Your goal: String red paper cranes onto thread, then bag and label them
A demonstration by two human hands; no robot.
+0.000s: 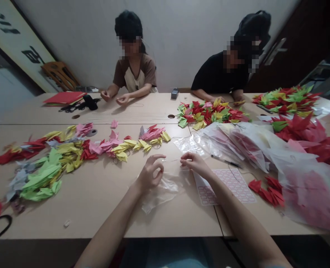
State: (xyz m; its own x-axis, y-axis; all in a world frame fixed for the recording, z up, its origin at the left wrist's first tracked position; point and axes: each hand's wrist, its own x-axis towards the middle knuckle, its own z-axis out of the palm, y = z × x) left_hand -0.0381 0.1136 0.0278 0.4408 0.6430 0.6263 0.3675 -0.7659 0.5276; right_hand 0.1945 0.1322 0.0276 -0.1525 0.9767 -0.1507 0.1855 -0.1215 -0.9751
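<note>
My left hand (151, 174) is above the table with its thumb and a finger curled together into a ring and another finger stretched out. My right hand (195, 163) faces it, fingertips pinched. A faint thin thread (172, 160) spans the gap between the two hands. Its ends at the fingertips are too small to see clearly. Under my left hand lies a crumpled clear plastic bag (161, 195). A sheet of red-bordered labels (229, 186) is beneath my right forearm.
Strings of folded paper cranes (44, 173) lie at left, with more paper cranes (209, 113) in piles at the right. Filled plastic bags (301, 178) stand at right, near a black pen (226, 161). Two people sit across the table (98, 216).
</note>
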